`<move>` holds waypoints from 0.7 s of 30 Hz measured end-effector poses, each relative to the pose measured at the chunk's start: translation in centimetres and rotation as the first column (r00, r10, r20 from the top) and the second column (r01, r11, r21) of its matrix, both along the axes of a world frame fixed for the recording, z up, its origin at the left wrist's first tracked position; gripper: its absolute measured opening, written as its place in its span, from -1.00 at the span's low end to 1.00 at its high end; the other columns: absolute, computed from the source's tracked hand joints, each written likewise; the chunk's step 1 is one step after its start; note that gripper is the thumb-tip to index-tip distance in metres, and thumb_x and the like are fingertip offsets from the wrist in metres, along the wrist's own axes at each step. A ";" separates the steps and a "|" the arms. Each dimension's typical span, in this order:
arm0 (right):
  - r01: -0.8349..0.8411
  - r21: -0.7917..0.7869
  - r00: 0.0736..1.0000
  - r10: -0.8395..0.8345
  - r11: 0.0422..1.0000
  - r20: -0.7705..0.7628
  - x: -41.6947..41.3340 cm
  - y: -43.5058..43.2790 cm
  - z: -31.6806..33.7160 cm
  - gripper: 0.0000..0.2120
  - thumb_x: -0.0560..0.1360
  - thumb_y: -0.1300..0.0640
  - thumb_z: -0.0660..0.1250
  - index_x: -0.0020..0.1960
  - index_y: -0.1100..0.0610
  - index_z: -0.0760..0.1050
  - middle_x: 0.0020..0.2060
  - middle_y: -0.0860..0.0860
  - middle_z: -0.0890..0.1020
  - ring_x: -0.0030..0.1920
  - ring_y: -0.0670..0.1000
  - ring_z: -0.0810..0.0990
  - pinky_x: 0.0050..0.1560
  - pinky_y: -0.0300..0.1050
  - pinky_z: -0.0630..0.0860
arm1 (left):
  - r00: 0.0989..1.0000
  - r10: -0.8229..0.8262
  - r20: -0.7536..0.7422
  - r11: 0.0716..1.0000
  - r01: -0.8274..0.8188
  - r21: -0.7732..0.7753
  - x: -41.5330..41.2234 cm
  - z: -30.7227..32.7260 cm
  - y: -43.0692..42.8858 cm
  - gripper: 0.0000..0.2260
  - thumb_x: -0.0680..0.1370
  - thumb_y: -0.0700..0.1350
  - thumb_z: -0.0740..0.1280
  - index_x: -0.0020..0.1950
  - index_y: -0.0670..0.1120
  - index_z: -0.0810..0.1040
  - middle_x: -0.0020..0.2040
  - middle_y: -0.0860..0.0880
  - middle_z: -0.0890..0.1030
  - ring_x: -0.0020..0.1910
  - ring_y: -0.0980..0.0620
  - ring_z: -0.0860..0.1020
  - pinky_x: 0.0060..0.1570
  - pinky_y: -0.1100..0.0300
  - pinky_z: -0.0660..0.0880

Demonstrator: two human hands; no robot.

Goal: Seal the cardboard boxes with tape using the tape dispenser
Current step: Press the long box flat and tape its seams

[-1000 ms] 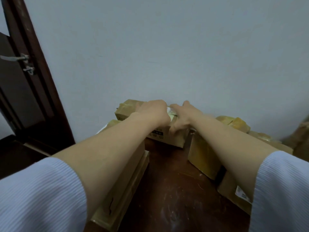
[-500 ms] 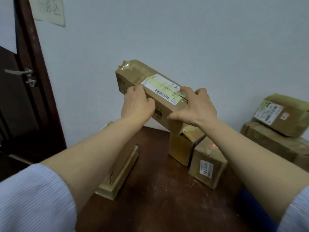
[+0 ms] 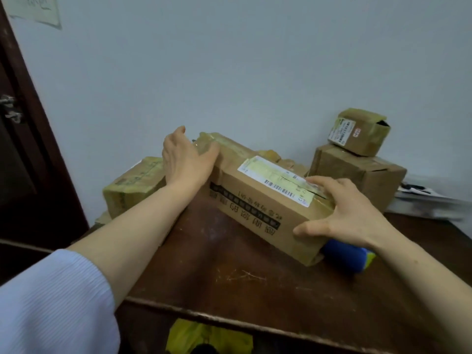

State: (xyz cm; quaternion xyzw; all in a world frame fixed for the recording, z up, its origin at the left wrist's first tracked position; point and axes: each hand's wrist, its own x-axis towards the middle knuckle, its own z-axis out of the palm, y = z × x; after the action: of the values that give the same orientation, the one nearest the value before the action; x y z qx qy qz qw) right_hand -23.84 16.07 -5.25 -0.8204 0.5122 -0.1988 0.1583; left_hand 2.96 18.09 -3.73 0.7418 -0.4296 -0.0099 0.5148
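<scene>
Head view: long box (image 3: 255, 203) lies slantwise on the bench (image 3: 229, 282), held at both ends by 2 hands. Right hand (image 3: 350, 215) clamps the near end, fingers (image 3: 327, 182) spread across the top and onto the label (image 3: 275, 180), thumb against the side face. Left hand (image 3: 185, 162) clasps the far taped end, thumb on the top edge, its fingers mostly hidden behind. Blue object (image 3: 342, 254) lies touching the near end, partly hidden. Taped box (image 3: 135, 185) sits at left. Small box (image 3: 357, 131) is stacked on 1 larger box (image 3: 357, 172) at right.

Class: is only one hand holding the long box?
No: the left hand grips the far end of the long box, the right hand its near end.
</scene>
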 end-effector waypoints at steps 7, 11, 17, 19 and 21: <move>-0.099 0.105 0.992 0.107 0.989 -0.071 -2.1 0.4 -5.0 -0.04 0.15 -0.17 0.58 0.43 -0.19 0.18 0.20 -0.10 0.24 0.20 -0.06 0.30 0.16 -0.15 0.36 | 0.994 -0.085 -0.068 0.913 0.105 0.395 -0.6 -5.4 0.9 -0.31 0.51 0.13 0.29 0.53 -0.11 0.13 0.43 -0.16 0.32 0.33 -0.19 0.39 0.21 -0.06 0.45; -0.169 0.113 0.983 0.176 0.979 -0.049 -2.0 -0.9 -7.3 -0.08 0.19 -0.11 0.59 0.43 -0.18 0.21 0.25 -0.11 0.21 0.32 -0.03 0.23 0.33 -0.10 0.27 | 0.997 -0.052 -0.062 0.848 0.077 0.525 -0.1 -7.8 1.6 -0.34 0.52 0.13 0.27 0.53 -0.11 0.15 0.45 -0.17 0.31 0.33 -0.19 0.39 0.17 -0.01 0.46; -0.188 0.233 0.981 0.173 0.954 0.087 -2.2 -2.4 -7.9 -0.22 0.28 -0.31 0.38 0.44 -0.23 0.21 0.53 -0.06 0.09 0.53 -0.02 -0.07 0.48 0.05 -0.05 | 0.933 -0.180 0.312 0.854 -0.009 0.521 -2.2 -8.3 1.9 -0.49 0.58 0.10 0.20 0.50 0.01 0.26 0.53 -0.15 0.16 0.51 -0.15 0.08 0.49 -0.08 0.03; -0.023 0.150 0.939 -0.030 0.988 0.341 -2.8 -3.1 -7.7 -0.52 0.53 -0.10 0.27 0.42 -0.03 0.35 0.47 0.00 0.27 0.48 -0.01 0.16 0.44 -0.04 0.08 | 0.870 -0.335 0.362 0.865 0.131 0.485 -3.4 -8.2 1.5 -0.51 0.59 0.16 0.16 0.50 0.05 0.27 0.53 -0.04 0.22 0.53 -0.07 0.09 0.50 -0.06 -0.01; 0.258 0.031 0.939 -0.258 0.966 0.229 -4.0 -4.4 -8.0 -0.61 0.58 0.09 0.22 0.39 0.13 0.38 0.40 0.09 0.38 0.38 0.08 0.34 0.34 -0.03 0.27 | 0.809 -0.485 0.333 0.808 0.269 0.524 -4.8 -8.0 1.1 -0.47 0.59 0.23 0.12 0.52 0.09 0.21 0.55 0.03 0.17 0.54 -0.01 0.05 0.50 -0.05 -0.06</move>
State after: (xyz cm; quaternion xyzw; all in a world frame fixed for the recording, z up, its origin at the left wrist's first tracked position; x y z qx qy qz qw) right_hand -27.80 11.69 -13.22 -0.7176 0.5932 -0.3119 0.1896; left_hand -1.89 19.15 -11.70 0.7183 -0.6650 -0.0421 0.2000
